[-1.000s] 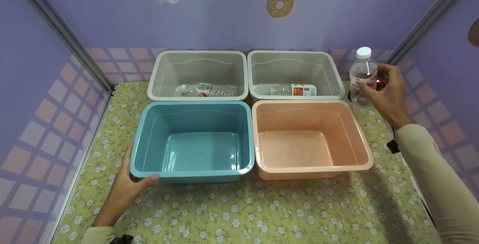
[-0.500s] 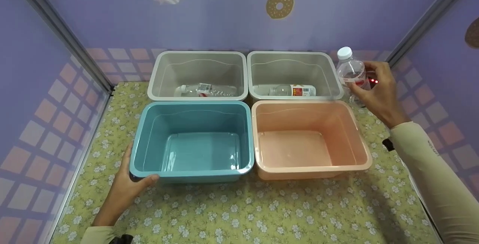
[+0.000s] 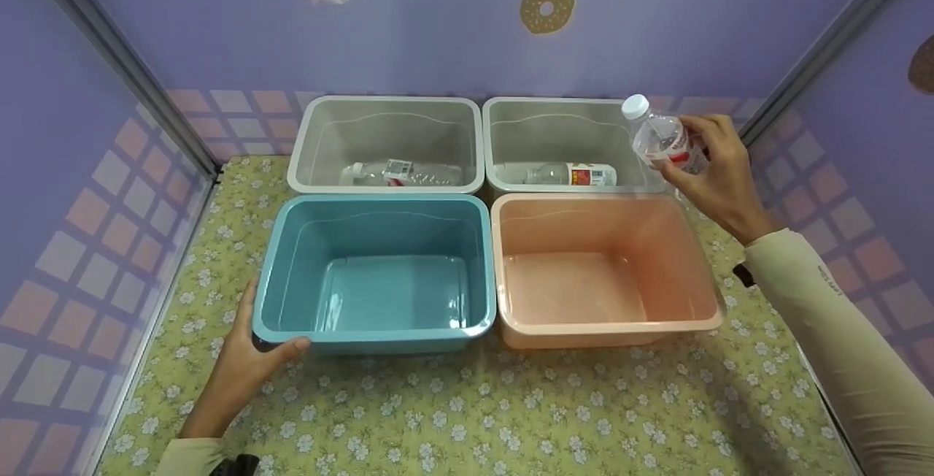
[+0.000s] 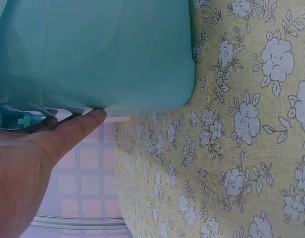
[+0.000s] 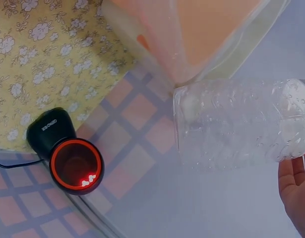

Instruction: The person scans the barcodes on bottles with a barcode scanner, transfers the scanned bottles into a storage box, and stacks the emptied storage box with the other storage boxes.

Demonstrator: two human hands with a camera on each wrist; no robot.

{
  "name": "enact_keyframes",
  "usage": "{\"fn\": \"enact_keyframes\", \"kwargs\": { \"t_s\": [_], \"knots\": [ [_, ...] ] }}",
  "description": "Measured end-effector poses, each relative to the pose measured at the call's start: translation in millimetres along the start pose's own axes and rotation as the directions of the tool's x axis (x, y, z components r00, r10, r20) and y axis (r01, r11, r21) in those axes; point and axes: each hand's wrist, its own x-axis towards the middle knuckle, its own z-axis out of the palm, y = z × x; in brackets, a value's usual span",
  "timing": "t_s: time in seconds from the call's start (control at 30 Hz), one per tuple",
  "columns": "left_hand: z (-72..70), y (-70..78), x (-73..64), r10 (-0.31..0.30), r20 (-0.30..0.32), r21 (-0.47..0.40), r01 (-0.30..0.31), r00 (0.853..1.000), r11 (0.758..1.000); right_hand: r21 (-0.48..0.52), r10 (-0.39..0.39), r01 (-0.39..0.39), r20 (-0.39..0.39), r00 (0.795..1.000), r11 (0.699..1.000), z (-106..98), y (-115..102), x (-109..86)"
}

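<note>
My right hand [image 3: 719,177] holds a clear plastic bottle [image 3: 653,133] with a white cap and a red-and-white label, pinched between thumb and fingers. Tilted cap-leftward, the bottle overlaps the right rim of the right-hand grey bin [image 3: 569,190]. In the right wrist view its ridged lower body stretches left from my fingers. My left hand [image 3: 241,370] rests against the near-left corner of the blue bin [image 3: 376,337]: the thumb lies at the front rim, the fingers along the left side. Straight fingers [image 4: 80,126] touch the wall beneath the rim in the left wrist view.
A peach bin [image 3: 613,329] stands right of the blue one. Behind them, the left grey bin [image 3: 387,190] contains a lying clear bottle [image 3: 408,174]; another labelled bottle [image 3: 573,174] lies in the right grey bin. A black scanner [image 5: 75,163] with red lights stands near the right corner.
My right hand has carried the bottle leftward from beside the red-lit scanner, raising its base and tipping it further toward the right grey bin. The left hand stays at the blue bin.
</note>
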Motion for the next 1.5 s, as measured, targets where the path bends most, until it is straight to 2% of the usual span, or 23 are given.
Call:
{"fn": "enact_keyframes", "kwargs": {
  "t_s": [0.2, 0.73, 1.07, 1.5],
  "knots": [
    [1.3, -0.8, 0.2, 0.030, -0.003, -0.024, -0.030, 1.000, 0.999, 0.016, -0.061, 0.061, 0.035, 0.998, 0.998, 7, -2, 4.5],
    [1.7, -2.3, -0.8, 0.019, -0.008, -0.052, -0.020, 1.000, 0.998, -0.015, -0.071, 0.074, 0.143, 0.987, 0.997, 28, -21, 18.4],
    [3.5, -1.0, -0.8, 0.048, -0.004, -0.063, -0.048, 0.999, 0.997, -0.018, -0.152, 0.160, 0.211, 0.965, 0.987, 44, -31, 28.1],
    [2.8, -1.0, -1.7, 0.021, -0.014, -0.029, -0.021, 1.000, 0.999, 0.023, -0.179, 0.179, 0.271, 0.946, 0.984, 67, -50, 42.9]
  ]
}}
